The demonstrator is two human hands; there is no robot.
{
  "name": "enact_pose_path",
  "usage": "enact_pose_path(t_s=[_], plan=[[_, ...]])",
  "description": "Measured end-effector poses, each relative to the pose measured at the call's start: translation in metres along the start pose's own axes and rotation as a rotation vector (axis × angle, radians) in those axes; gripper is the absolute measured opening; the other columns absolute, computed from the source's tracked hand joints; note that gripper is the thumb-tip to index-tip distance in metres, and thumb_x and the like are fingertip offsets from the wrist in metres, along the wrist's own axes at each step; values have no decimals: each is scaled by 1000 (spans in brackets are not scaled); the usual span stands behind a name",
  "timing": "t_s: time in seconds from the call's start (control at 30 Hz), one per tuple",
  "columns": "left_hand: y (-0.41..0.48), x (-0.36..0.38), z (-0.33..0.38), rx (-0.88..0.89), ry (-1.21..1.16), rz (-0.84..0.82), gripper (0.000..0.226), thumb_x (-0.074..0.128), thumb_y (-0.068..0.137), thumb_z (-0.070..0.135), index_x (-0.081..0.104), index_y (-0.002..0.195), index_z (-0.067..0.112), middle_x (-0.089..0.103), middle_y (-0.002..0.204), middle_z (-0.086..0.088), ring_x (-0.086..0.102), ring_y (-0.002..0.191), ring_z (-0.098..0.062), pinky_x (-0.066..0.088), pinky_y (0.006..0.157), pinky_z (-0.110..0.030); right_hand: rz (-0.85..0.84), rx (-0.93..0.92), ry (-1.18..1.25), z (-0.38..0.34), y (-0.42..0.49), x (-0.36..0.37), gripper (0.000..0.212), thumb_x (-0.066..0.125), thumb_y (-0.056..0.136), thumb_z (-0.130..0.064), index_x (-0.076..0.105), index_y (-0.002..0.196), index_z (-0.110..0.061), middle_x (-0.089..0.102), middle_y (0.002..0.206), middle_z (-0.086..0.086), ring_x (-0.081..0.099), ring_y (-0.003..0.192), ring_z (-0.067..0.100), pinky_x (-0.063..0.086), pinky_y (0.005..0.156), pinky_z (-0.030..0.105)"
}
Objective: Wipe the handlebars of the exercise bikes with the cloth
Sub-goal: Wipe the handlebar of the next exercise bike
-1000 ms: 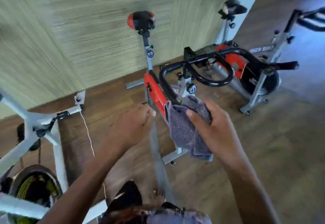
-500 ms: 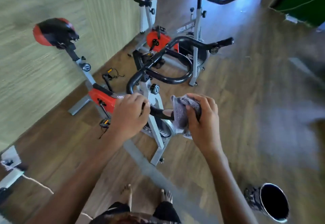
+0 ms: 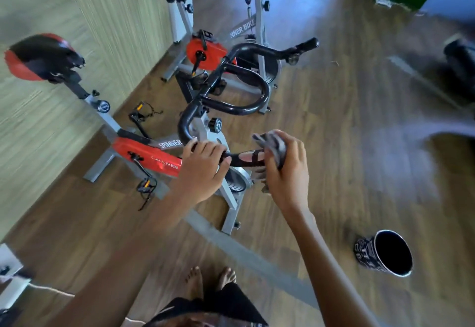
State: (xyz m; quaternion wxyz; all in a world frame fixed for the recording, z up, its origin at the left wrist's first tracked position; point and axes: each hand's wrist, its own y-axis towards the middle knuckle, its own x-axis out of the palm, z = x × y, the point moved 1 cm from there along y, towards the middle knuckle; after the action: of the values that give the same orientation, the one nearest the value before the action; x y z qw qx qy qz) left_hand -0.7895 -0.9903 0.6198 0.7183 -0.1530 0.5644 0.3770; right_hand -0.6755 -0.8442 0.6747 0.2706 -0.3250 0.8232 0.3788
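A red and grey exercise bike (image 3: 151, 158) stands in front of me with black looped handlebars (image 3: 241, 107). My left hand (image 3: 203, 167) grips the near handlebar bar from above. My right hand (image 3: 285, 172) holds a bunched grey cloth (image 3: 272, 147) wrapped over the near end of that bar, just right of my left hand. A worn patch of the bar shows between the two hands. The bike's red and black saddle (image 3: 38, 57) is at the left.
A second red and grey bike (image 3: 218, 46) stands behind the first, by the wood-panelled wall. A black cup-shaped bin (image 3: 385, 253) lies on the wooden floor at the lower right. Part of a white bike (image 3: 10, 275) shows at the lower left. My bare feet (image 3: 208, 280) are below.
My left hand came onto the near handlebar bar and closed round it. My right hand carried the cloth to the bar's end. My view swung right, bringing the bin into sight.
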Motion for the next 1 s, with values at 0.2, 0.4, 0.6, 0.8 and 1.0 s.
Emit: enact_pose_path(t_s=[0.2, 0.4, 0.6, 0.8, 1.0], plan=[[0, 1, -5, 43, 34, -9, 45, 28, 98, 42, 60, 117, 16, 64, 114, 0, 55, 113, -22, 30, 110, -45, 80, 25, -163, -12, -7, 8, 41, 50, 100, -29, 37, 137, -19, 42, 143, 13, 47, 125, 32, 53, 68, 41], [0, 2, -15, 111, 57, -8, 44, 28, 99, 40, 56, 123, 16, 60, 119, -1, 52, 118, -23, 25, 113, -44, 49, -9, -91, -1, -10, 8, 30, 45, 98, -26, 50, 127, -22, 54, 130, 0, 54, 113, 18, 53, 83, 40], [-2, 7, -13, 128, 44, 19, 41, 34, 98, 40, 56, 121, 14, 60, 116, -4, 52, 116, -27, 29, 111, -49, 143, -65, -358, -14, -9, 15, 18, 58, 93, -25, 69, 106, -20, 63, 123, 5, 57, 110, 29, 51, 66, 34], [10, 1, -35, 303, 34, 21, 41, 34, 96, 43, 58, 117, 18, 62, 103, -2, 57, 100, -25, 32, 100, -39, 258, 178, -166, -20, 3, 20, 21, 58, 93, -39, 69, 96, -21, 67, 100, -4, 63, 90, 19, 55, 72, 37], [6, 10, -46, 407, -22, 95, 40, 40, 95, 41, 57, 121, 16, 59, 105, -1, 54, 99, -26, 32, 95, -39, 261, -38, -394, -15, -19, 24, 16, 59, 95, -30, 68, 103, -19, 66, 114, 4, 62, 101, 27, 51, 71, 28]])
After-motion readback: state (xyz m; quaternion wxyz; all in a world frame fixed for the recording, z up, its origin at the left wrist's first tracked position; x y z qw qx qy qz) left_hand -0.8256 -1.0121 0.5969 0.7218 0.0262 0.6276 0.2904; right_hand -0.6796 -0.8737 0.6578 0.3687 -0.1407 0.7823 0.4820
